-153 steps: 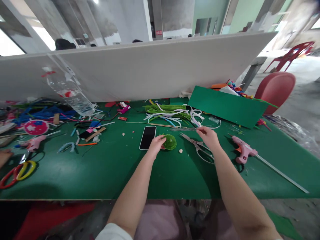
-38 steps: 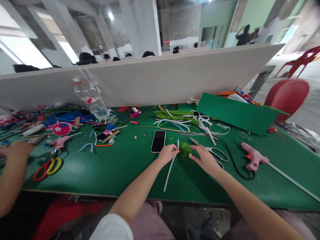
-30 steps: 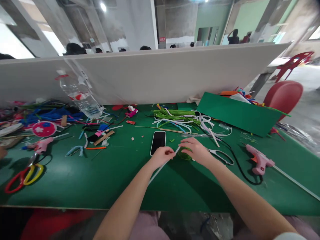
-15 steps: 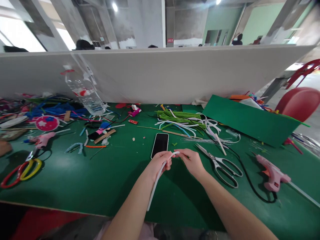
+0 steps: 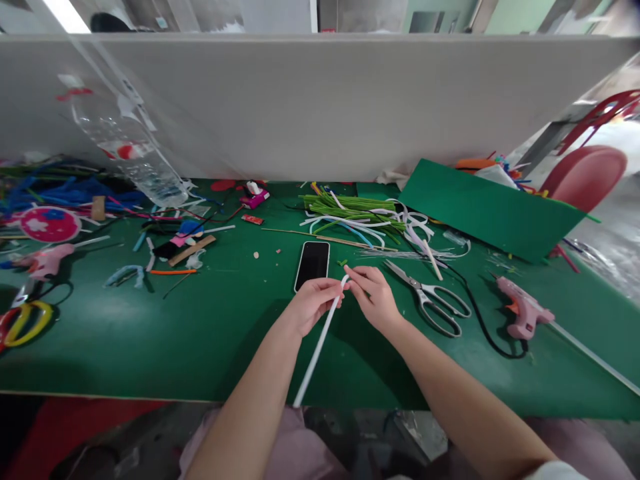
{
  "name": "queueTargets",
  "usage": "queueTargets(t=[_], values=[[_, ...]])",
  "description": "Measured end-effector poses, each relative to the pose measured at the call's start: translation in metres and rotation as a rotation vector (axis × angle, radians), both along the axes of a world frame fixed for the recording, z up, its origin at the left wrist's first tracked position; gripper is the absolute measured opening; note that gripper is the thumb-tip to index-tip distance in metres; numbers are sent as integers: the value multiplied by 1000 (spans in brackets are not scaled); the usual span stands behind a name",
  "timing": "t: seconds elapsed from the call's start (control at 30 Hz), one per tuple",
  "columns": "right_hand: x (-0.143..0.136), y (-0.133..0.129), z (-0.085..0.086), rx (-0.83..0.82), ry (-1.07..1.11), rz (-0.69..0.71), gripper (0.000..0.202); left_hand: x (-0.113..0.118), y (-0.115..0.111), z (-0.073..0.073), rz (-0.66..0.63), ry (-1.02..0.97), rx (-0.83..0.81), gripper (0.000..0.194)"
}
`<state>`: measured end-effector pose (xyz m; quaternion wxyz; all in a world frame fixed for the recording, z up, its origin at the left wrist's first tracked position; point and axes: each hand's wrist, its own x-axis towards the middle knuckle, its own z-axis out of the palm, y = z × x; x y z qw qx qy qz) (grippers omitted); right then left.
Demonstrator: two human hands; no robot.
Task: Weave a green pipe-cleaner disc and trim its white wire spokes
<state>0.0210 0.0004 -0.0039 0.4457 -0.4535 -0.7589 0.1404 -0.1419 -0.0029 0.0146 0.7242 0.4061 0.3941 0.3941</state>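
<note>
A white pipe cleaner [image 5: 318, 350] slants from between my hands down toward the table's front edge. Near its top end, my left hand [image 5: 316, 301] pinches it between thumb and fingers. My right hand [image 5: 373, 297] closes its fingertips on the bent tip, right beside the left. Just behind my left hand lies a phone [image 5: 313, 262] with a dark screen. To the right of my right hand, grey-handled scissors [image 5: 427, 297] rest with the blades pointing away. A small green scrap [image 5: 342, 263] lies beyond my fingertips.
Behind the hands is a bundle of green pipe cleaners [image 5: 350, 208] with white strips. A pink glue gun [image 5: 524, 308] with a cord lies right, before a green board [image 5: 493, 212]. On the left are a tilted plastic bottle [image 5: 133, 150], yellow-and-red scissors [image 5: 30, 323] and another glue gun [image 5: 47, 261].
My view has tilted down and shifted a little right. The hands have drawn closer together, and the pipe cleaner's top now bends over in a tighter curl at my fingertips.
</note>
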Motion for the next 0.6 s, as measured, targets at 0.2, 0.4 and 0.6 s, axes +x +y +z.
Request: queueTargets(t=[0.2,0.4,0.6], values=[[2,1,-1,-2,12,-32,21,1,1,2,9,77,-20,19],[-2,-4,1,-184,179,4,18,1,2,3,60,169,65,21],[-2,-1,3,-643,494,96,19,0,4,1,156,375,294,18]])
